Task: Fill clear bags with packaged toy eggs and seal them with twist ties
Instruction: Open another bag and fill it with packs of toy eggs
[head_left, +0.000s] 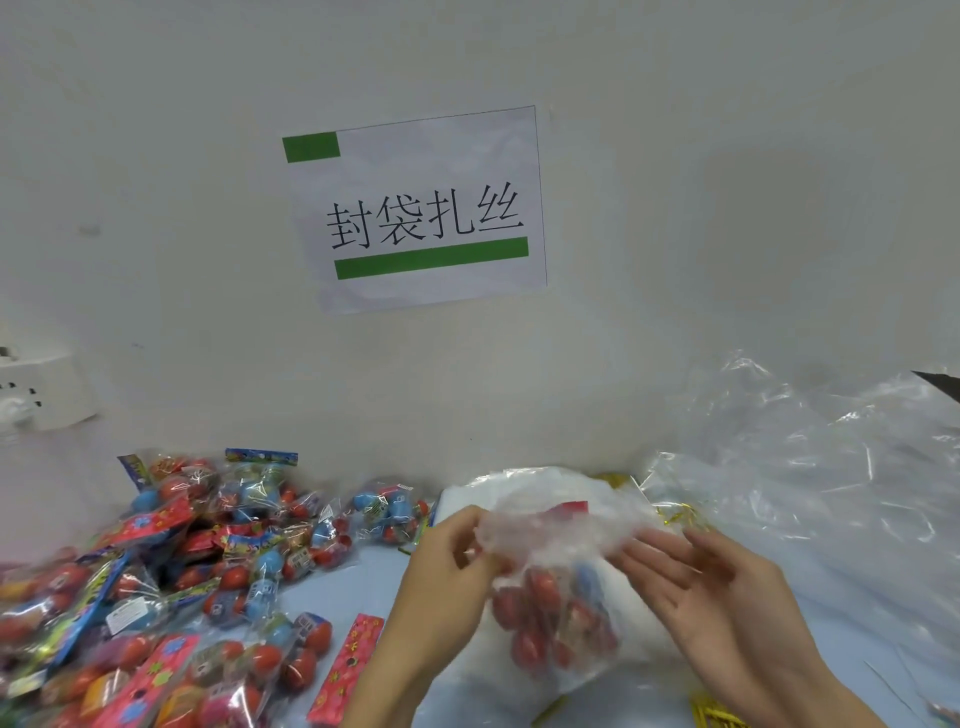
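A clear bag (561, 587) of toy eggs (545, 608) is held at 6 o'clock: neck pinched by left hand (452, 561), right hand (691, 566) fingers straight against it. Gathering is judged underway; a twist tie (680, 512) is needed next.

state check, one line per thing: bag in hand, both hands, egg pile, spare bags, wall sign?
clear bag: holds red and blue eggs, neck gathered, no tie visible
left hand: pinches bag neck
right hand: fingers straight, against bag
packaged eggs: loose pile on table
empty bags: crumpled heap
sign: flat on wall
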